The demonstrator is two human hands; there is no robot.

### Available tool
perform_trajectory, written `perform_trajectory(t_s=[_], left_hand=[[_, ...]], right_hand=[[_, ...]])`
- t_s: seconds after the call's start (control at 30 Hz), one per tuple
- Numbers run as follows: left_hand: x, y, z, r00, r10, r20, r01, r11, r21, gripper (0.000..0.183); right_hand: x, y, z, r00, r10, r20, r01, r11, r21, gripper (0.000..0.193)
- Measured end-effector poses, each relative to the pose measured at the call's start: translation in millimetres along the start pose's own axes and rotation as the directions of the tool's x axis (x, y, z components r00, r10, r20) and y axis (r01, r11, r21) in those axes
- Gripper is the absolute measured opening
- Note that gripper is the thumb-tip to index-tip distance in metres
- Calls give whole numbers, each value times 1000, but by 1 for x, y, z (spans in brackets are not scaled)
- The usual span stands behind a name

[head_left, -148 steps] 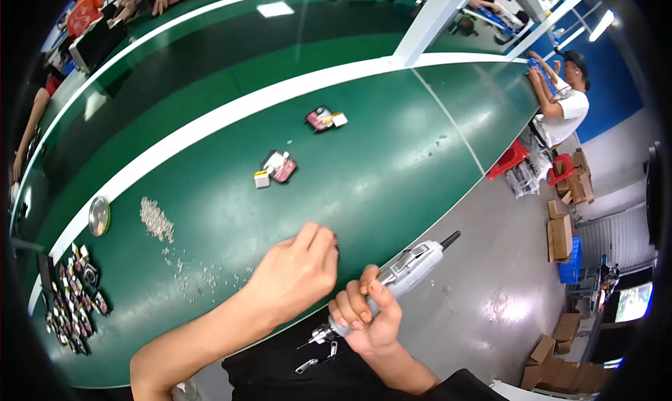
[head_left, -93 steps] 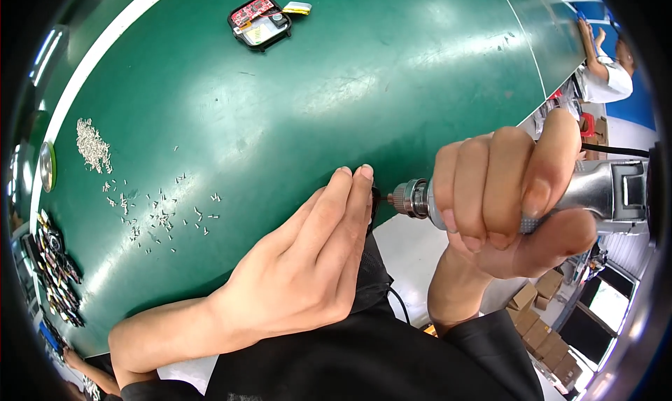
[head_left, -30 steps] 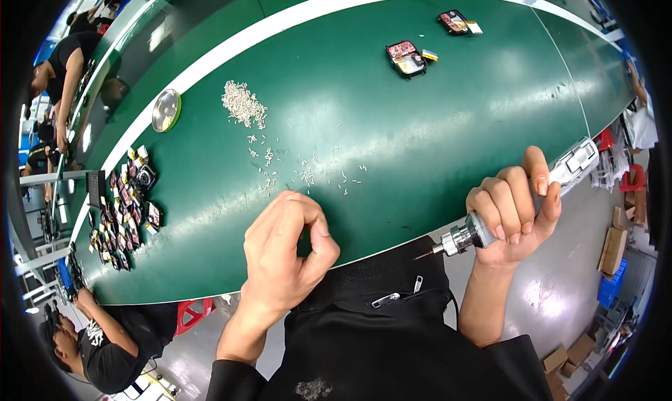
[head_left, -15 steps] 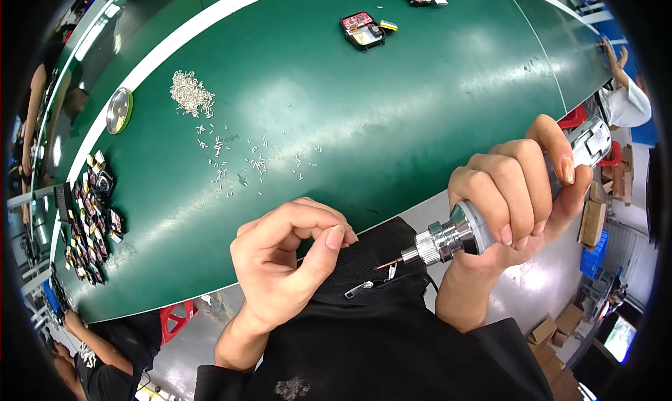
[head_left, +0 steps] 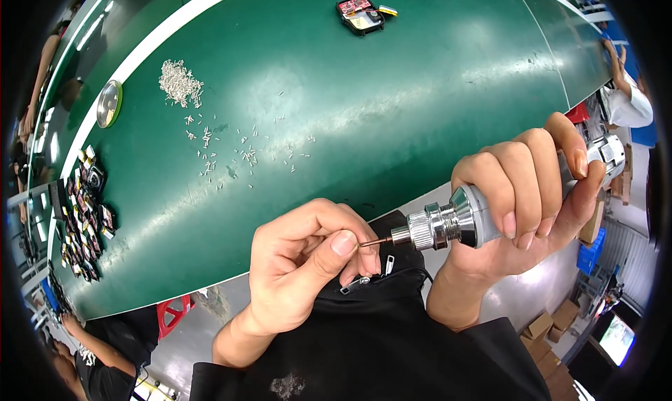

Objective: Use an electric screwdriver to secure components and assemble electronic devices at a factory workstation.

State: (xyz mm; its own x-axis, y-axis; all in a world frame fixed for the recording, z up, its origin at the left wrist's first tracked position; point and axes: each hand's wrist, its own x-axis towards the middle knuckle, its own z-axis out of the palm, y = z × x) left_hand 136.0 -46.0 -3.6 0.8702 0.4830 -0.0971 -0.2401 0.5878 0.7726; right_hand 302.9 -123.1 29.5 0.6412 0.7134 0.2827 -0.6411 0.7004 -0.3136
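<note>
My right hand [head_left: 521, 191] is wrapped around an electric screwdriver [head_left: 467, 217] with a grey body and a silvery chuck. The tool points left, and its thin dark bit [head_left: 378, 242] reaches the fingertips of my left hand [head_left: 304, 264]. Thumb and forefinger of that hand are pinched together at the bit's tip; whatever they hold is too small or hidden to name. Beyond my hands, small silvery screw-like pieces [head_left: 248, 155] lie scattered on the green table [head_left: 378, 142], with a heap of the same pieces [head_left: 179, 83] farther back.
A round shallow dish [head_left: 109, 104] stands near the table's left rim. Several small black electronic units [head_left: 85, 222] are piled below it. At the far side lies an opened black case [head_left: 360, 15] with a red board. Other people work at the left and right.
My left hand has moved right and the screwdriver's bit has risen, so the tip now meets the pinched fingertips. The view has shifted slightly.
</note>
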Motion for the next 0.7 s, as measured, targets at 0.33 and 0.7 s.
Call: perform_trajectory(t_s=[0.33, 0.7], left_hand=[[1, -2, 16, 976, 204, -73, -151, 883, 444, 16], [20, 13, 5, 934, 336, 120, -299, 554, 777, 23]], right_hand=[[-5, -6, 2, 999, -32, -2, 32, 995, -99, 18], [-2, -13, -14, 996, -54, -65, 53, 998, -20, 23]])
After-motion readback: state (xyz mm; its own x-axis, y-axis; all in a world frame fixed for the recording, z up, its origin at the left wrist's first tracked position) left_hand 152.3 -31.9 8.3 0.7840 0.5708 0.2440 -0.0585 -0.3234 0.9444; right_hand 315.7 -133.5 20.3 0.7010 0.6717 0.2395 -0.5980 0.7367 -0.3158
